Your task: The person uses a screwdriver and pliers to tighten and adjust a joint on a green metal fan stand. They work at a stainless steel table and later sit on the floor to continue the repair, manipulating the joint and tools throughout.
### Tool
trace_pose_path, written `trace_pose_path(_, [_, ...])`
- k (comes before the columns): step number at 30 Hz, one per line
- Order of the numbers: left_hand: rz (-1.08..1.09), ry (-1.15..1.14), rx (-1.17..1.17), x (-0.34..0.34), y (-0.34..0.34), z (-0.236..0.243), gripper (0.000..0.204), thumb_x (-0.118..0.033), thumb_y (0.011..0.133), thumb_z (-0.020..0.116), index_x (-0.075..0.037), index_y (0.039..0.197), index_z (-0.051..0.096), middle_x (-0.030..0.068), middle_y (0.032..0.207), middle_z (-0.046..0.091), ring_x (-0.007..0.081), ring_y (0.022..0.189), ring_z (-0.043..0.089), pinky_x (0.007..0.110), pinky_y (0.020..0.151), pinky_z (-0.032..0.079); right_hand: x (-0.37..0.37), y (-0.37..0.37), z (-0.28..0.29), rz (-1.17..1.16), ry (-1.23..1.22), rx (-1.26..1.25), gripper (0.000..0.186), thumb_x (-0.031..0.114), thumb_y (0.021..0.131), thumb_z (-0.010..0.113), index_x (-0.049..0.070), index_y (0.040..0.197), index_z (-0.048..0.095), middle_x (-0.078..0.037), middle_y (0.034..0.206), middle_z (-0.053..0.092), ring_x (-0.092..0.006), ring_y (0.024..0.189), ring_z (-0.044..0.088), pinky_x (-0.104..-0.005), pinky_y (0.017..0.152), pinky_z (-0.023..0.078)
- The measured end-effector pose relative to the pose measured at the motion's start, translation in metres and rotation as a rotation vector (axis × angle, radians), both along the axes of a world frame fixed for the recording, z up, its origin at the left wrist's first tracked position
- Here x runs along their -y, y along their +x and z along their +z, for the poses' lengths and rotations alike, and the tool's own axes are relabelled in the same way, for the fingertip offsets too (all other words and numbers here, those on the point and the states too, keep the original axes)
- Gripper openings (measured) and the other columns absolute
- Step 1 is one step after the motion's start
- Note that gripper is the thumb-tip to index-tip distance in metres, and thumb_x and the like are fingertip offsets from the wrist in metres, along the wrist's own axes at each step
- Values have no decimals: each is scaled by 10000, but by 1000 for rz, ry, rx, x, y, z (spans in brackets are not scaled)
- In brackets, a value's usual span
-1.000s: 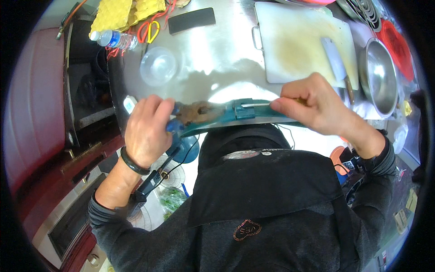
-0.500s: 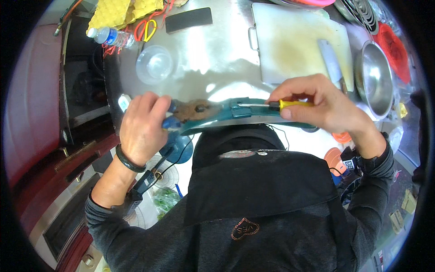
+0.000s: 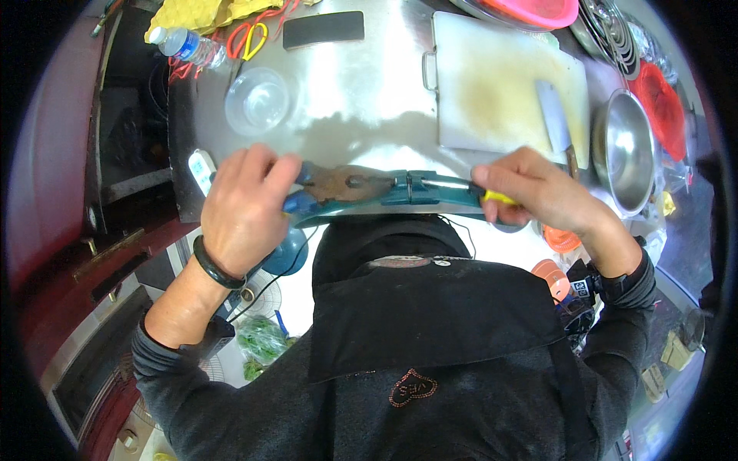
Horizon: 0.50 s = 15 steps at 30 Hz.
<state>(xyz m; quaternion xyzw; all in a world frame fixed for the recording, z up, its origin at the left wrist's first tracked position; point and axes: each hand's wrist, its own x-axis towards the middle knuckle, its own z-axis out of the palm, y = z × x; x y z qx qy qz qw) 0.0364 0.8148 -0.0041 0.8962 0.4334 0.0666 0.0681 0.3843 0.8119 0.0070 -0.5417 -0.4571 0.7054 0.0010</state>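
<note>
My left hand is closed round the blue handles of rusty pliers, whose jaws point right. Their tips meet a raised joint on a curved dark green strip, which lies along the table's near edge; I cannot tell whether they grip it. From the other side, my right hand holds a screwdriver by its yellow and black handle, mostly covered by the fingers. Its metal shaft points left along the strip, with the tip at the same joint. Part of the strip is hidden behind the pliers and my right fingers.
Beyond my hands are a clear plastic bowl, a water bottle, scissors and a phone. A cutting board bears a cleaver. At the right stands a steel bowl.
The pliers have moved right, bringing their jaw tips to the strip's joint. The screwdriver's handle has dipped and my right fingers have closed further over it.
</note>
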Motion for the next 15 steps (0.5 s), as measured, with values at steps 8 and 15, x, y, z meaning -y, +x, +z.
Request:
trace_pose_path(8, [-46, -11, -22, -6, 2, 1, 366, 85, 657, 663, -70, 986, 622, 109, 862, 537, 333, 834, 574, 427, 716, 475, 9, 6, -9, -8, 353, -112, 482, 397, 1023, 623, 38, 706, 676, 43, 493, 424, -77, 437, 364, -261, 439, 279])
trace_pose_path(15, [-43, -51, -33, -11, 1, 3, 389, 77, 658, 668, -66, 1017, 621, 113, 881, 556, 339, 844, 578, 437, 732, 485, 15, 2, -7, 318, 1368, 239, 364, 271, 948, 728, 20, 713, 610, -83, 560, 484, -176, 472, 462, -341, 457, 346])
